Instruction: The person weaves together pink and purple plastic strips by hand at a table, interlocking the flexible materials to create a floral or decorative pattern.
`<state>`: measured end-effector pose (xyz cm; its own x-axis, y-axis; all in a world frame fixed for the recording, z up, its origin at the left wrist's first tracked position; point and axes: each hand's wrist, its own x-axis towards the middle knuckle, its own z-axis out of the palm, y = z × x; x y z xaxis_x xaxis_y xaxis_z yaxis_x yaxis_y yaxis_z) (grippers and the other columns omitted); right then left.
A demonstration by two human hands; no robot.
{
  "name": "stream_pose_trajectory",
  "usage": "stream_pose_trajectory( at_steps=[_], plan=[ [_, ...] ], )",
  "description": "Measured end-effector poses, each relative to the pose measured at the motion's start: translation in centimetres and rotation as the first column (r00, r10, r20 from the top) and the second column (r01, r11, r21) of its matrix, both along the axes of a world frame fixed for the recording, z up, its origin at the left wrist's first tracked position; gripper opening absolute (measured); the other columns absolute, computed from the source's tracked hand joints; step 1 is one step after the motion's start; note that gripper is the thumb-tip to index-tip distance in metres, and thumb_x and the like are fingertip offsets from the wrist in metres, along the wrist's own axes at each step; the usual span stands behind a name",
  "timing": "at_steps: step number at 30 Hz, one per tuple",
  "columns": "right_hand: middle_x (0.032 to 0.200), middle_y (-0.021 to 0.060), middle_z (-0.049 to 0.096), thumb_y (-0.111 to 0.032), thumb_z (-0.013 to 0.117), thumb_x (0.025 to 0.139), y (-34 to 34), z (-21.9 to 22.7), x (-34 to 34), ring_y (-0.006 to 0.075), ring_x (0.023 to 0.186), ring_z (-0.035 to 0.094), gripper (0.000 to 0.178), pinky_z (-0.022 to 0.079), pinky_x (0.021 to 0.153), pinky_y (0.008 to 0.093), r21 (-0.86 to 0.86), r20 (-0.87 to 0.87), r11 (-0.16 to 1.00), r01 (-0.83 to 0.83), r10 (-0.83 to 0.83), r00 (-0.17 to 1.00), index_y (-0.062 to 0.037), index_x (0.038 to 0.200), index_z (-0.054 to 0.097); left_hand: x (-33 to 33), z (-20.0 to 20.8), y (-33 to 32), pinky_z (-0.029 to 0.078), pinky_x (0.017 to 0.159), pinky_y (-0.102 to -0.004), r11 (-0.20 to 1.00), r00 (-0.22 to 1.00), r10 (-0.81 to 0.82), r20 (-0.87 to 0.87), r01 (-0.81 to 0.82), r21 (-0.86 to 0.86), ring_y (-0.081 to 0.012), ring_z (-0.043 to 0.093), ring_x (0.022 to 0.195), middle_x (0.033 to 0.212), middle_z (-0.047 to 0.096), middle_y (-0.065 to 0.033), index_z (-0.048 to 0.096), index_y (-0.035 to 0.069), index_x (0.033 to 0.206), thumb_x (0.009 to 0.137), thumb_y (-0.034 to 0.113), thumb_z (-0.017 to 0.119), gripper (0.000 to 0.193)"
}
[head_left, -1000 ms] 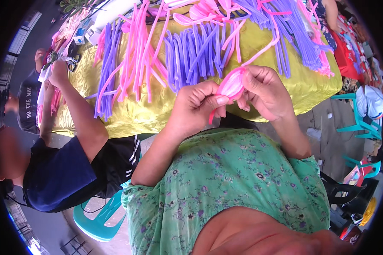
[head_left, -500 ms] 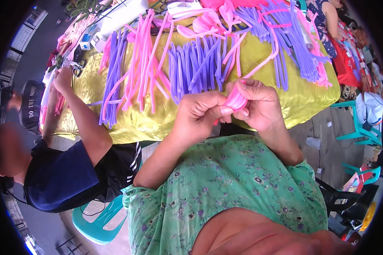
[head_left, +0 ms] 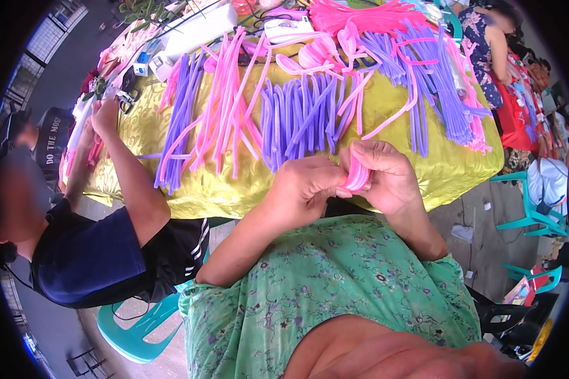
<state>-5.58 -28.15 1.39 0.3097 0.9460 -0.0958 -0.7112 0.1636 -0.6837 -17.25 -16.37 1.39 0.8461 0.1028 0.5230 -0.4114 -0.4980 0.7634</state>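
I see the bench [head_left: 139, 139] draped in yellow cloth, its near edge just beyond both hands, open floor to the right. Purple strips [head_left: 297, 120] and pink strips [head_left: 227, 107] lie fanned across it. A seated co-worker [head_left: 88, 252] crowds my left. My left hand [head_left: 306, 186] and right hand [head_left: 389, 177] meet, fingers pinching a folded pink strip [head_left: 356, 177] between them.

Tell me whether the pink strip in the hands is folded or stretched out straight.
Folded: the pink strip shows as a short bunched loop pinched between the left hand and right hand, unlike the long strips lying on the table.
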Motion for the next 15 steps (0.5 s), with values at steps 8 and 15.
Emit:
stream_pose_trajectory(
  at_steps=[8, 15],
  plan=[
    [0.058, 0.005, 0.042, -0.017, 0.049, 0.084, -0.5, 0.3, -0.5, 0.0095, 0.044, 0.035, 0.028, 0.03, 0.046, 0.0239, 0.003, -0.037, 0.998, -0.065, 0.065, 0.997, -0.0005, 0.061, 0.047, -0.7, 0.1, 0.8, 0.042, 0.053, -0.0324, 0.993, 0.993, -0.1, 0.068, 0.096, 0.064, -0.0256, 0.055, 0.061, 0.065, 0.055, -0.0079, 0.062, 0.005, 0.08, 0.059, -0.011, 0.056, 0.028],
    [0.073, 0.0055, 0.05, -0.029, 0.047, 0.086, -0.2, 2.8, 1.0, 0.0124, 0.055, 0.044, 0.031, 0.041, 0.057, 0.0262, 0.048, 0.067, 0.995, -0.085, 0.081, 0.994, 0.0007, 0.087, 0.053, -0.3, 2.4, 0.2, 0.046, 0.06, -0.0292, 0.999, 0.999, 0.04, -0.02, -0.041, -0.037, -0.0203, 0.059, 0.066, 0.073, 0.06, -0.0086, 0.061, 0.003, 0.085, 0.072, -0.002, 0.06, 0.014]
  ],
)
